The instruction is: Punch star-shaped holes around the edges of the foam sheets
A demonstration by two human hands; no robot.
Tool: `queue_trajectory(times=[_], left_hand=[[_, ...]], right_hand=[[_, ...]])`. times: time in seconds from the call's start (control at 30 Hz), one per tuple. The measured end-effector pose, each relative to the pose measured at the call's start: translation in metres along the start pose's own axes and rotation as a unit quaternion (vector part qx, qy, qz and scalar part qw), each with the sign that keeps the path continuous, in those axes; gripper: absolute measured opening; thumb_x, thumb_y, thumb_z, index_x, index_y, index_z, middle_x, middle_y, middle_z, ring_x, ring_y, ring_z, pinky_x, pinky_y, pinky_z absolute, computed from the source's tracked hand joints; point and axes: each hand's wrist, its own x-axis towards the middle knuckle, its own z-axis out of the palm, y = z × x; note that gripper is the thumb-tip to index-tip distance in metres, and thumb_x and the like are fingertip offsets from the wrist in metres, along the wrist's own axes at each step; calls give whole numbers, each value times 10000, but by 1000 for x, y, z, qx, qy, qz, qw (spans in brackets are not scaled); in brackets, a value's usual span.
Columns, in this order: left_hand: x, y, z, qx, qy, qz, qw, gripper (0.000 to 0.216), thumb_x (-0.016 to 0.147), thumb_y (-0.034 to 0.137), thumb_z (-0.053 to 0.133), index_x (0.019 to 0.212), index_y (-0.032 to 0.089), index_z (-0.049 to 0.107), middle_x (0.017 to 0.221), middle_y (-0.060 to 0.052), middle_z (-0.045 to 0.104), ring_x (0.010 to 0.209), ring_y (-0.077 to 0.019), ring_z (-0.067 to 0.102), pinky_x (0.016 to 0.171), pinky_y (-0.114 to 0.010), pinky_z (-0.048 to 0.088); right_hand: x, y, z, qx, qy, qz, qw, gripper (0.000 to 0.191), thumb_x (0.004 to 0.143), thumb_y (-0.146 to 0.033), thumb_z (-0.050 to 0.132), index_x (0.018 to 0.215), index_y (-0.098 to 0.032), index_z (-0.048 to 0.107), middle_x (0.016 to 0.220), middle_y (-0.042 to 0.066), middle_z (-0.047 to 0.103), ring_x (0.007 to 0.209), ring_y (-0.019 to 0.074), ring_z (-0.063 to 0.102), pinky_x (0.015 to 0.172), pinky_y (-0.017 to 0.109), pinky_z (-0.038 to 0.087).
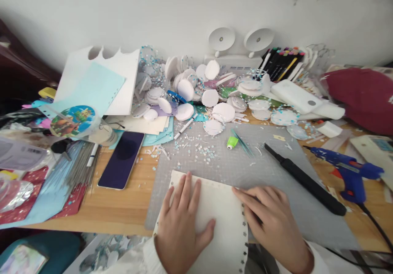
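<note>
A white sheet of paper (219,221) lies over the front edge of the grey cutting mat (267,143). Small star-shaped holes run down its right side, with fainter ones along the top. My left hand (184,225) rests flat on the sheet, fingers apart. At the upper right corner my right hand (270,216) pinches the paper, its other fingers curled in. Beyond the sheet are scattered tiny paper stars (207,153), a small bright green gadget (232,142) and teal tweezers (243,143).
White discs (211,98) are heaped at the back below a twin-head lamp (236,57). To the right lie a black stick-like tool (303,180) and a blue glue gun (350,171) with its cord. A phone (122,159) and bundled wires (81,167) are on the left.
</note>
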Motion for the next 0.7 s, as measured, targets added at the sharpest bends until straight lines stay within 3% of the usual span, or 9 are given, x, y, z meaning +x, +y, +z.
queue_trajectory(times=[0.27,0.53,0.63,0.7], left_hand=[[-5,-32,-4,34,-3,-27,999,674,828,463,465,1402,128,356,1450,-108,370,1278,-298,417,1018,-461,217],[-3,-49,-14,13,36,-25,999,574,845,464,471,1323,146,465,1353,-115,509,1248,-301,456,1092,-513,121],[-1,-54,-17,13,47,-18,999,513,860,413,470,1285,127,491,1320,-130,538,1238,-318,454,1076,-544,158],[5,-59,-22,-1,52,2,999,436,879,355,462,1238,116,521,1252,-131,584,1186,-306,488,1031,-510,269]], right_hand=[[-4,1,4,-25,-2,-17,1000,325,867,-155,487,1156,-218,623,824,52,618,782,203,532,755,395,367],[-21,0,9,-38,-21,-70,997,414,877,-162,486,1289,-146,514,1229,114,584,1125,255,509,931,429,376],[-25,1,12,-34,-9,-81,996,435,870,-141,493,1305,-130,497,1253,108,588,1167,255,492,959,433,376],[-26,1,14,-35,1,-80,996,434,864,-137,501,1298,-130,504,1257,106,590,1172,259,491,954,435,387]])
